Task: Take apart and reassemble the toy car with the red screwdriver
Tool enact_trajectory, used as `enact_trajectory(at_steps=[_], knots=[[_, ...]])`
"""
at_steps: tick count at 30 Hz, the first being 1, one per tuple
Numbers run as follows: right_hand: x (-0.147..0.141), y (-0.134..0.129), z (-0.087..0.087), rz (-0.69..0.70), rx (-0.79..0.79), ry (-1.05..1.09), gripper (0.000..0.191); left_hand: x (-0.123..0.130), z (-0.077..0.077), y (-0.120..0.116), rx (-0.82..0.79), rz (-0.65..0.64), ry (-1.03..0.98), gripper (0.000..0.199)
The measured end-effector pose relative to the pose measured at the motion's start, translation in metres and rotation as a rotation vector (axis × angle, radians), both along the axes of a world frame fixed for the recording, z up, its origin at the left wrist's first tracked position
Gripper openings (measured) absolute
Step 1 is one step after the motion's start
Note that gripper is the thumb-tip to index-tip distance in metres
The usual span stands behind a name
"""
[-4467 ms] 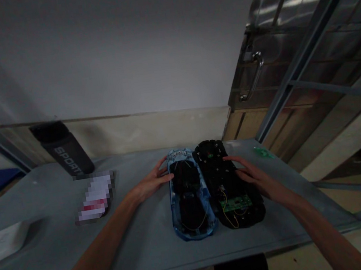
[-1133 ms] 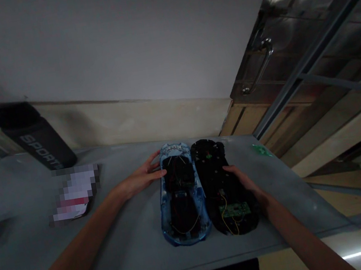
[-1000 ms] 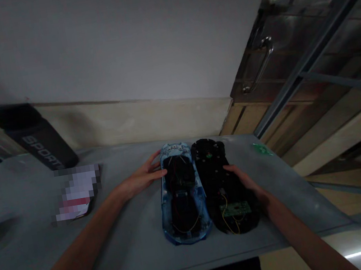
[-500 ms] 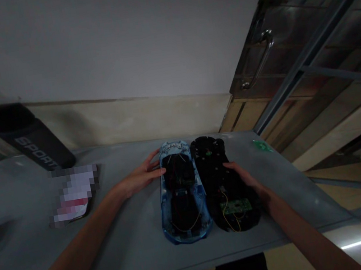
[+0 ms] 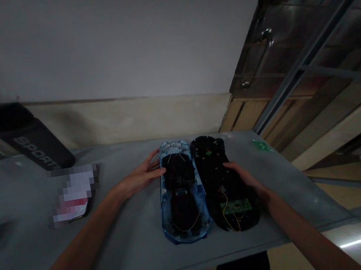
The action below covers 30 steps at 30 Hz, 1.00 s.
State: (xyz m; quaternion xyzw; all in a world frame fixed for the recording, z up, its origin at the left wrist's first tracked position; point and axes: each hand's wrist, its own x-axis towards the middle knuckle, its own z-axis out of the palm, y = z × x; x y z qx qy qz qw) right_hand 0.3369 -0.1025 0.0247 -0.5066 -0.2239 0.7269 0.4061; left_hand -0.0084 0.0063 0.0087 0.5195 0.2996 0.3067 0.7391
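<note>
The blue toy car body [image 5: 203, 204] lies lengthwise on the table, its dark middle facing up and a thin wire curving across its near end. My left hand [image 5: 147, 171] grips its left edge, thumb on the rim and fingers along the side. Right beside it lies the black toy car chassis [image 5: 209, 176], with a green circuit board [image 5: 236, 206] and yellow wires at the near end. My right hand [image 5: 247, 177] holds the chassis by its right edge, thumb on top; the other fingers are hidden. The two car parts touch or nearly touch along their sides.
A dark bottle [image 5: 41, 143] marked SPORT stands at the back left of the grey table [image 5: 130, 252]. Near it is a blurred-out flat item [image 5: 76, 192]. A small green packet [image 5: 262, 145] lies at the right. A wall rises behind; a metal frame [image 5: 297, 73] stands at right.
</note>
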Motion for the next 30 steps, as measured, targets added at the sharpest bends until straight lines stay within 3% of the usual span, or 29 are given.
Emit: enact_trajectory(at_steps=[17,30], knots=[[-0.0043,-0.0035,0.0040,-0.038,0.015,-0.006,0.036,-0.0026,-0.0015,0.0006,0.024,-0.019,0.010,0.104],[-0.0024,-0.0001,0.0032,-0.023,-0.051,-0.012,0.037,0.0001,0.0023,-0.0011,0.007,0.004,0.020,0.115]])
